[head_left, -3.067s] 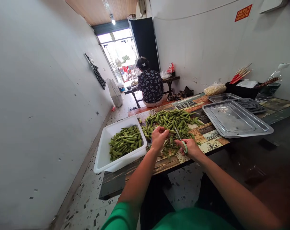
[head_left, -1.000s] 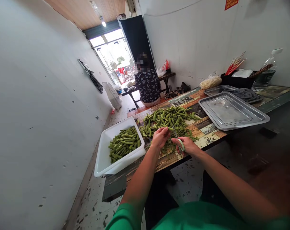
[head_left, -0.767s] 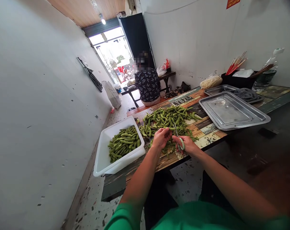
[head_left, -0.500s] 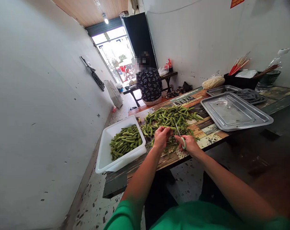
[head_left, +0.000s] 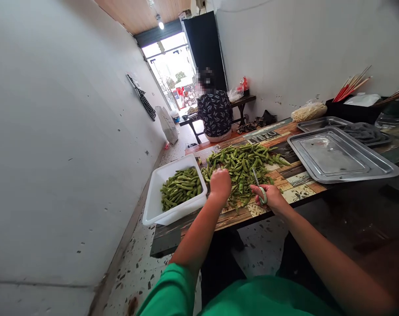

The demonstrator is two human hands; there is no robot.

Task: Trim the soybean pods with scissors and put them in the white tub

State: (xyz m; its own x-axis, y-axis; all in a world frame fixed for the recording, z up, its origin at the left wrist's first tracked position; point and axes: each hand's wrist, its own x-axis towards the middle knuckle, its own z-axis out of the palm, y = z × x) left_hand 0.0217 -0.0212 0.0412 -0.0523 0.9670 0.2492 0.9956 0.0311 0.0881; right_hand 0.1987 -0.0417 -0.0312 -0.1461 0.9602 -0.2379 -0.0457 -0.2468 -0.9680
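Note:
My right hand point(head_left: 270, 197) grips a pair of scissors point(head_left: 263, 194) with a pale green handle, the blades pointing up and away from me. My left hand point(head_left: 221, 186) is curled closed at the near left side of a heap of green soybean pods point(head_left: 242, 158); anything inside its fingers is hidden. Left of it, a white plastic tub point(head_left: 173, 218) holds many more pods point(head_left: 181, 188). Small trimmings and loose pods point(head_left: 240, 188) lie on the table between my hands.
The patterned wooden table point(head_left: 291, 180) carries a metal tray point(head_left: 340, 153) at right, with a second tray point(head_left: 321, 123) and dark cloth point(head_left: 365, 131) behind. A black box point(head_left: 354, 109) holds skewers. Another person point(head_left: 215, 114) sits farther back, facing away. A white wall point(head_left: 70, 131) stands left.
My left hand, which held a pod by the scissors, has moved left away from them and turned over. My right hand keeps the scissors. The camera view has shifted left.

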